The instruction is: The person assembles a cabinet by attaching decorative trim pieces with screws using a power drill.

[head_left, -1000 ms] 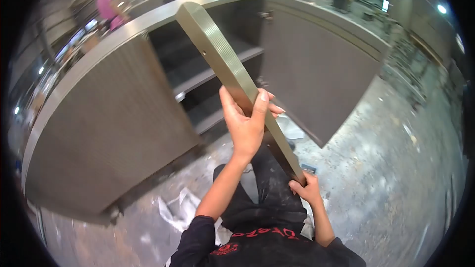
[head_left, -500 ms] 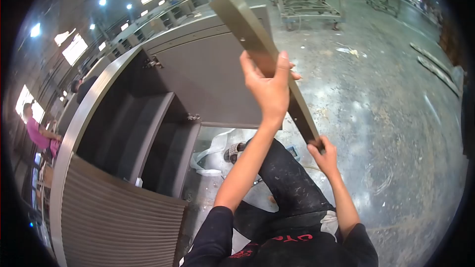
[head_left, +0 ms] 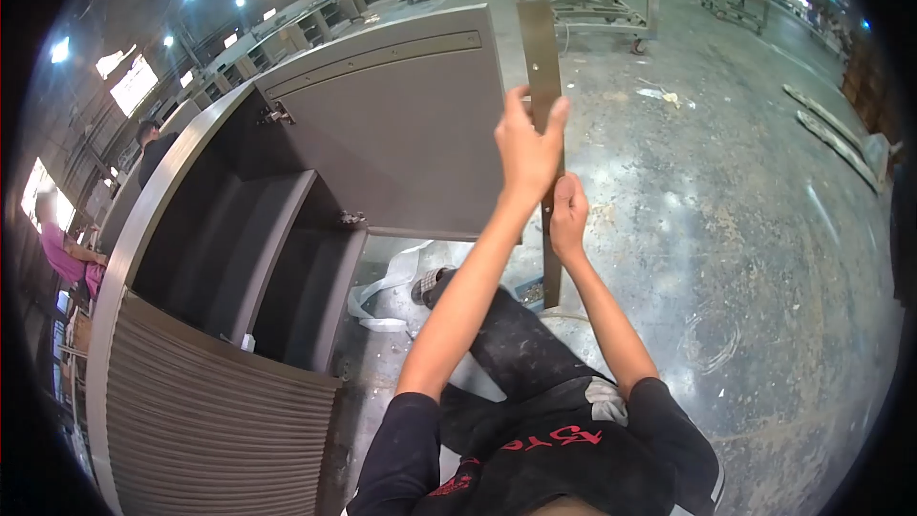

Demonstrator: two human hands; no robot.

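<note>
A long, narrow brown strip (head_left: 541, 43) with small holes along its face stands nearly upright in front of me. My left hand (head_left: 530, 148) grips it above the middle, fingers behind and thumb at its right edge. Lower down, my right hand (head_left: 569, 215) is closed on the strip's right edge. To the left is a dark cabinet (head_left: 172, 196) with a shelf (head_left: 277, 253) inside and a ribbed front (head_left: 215, 406). Its flat door (head_left: 392, 134) stands open on hinges, just left of the strip, with a slotted line of holes near its top edge.
A white strap (head_left: 392, 277) and a small tray (head_left: 528, 292) lie on the floor near my legs. A metal rack (head_left: 587, 0) stands ahead. Two people are at the far left, one in pink (head_left: 62, 253). Long pieces (head_left: 841, 148) lie at the right.
The strip has turned from a slant to nearly upright. My right hand has moved up along it, closer to my left hand. The view has shifted slightly.
</note>
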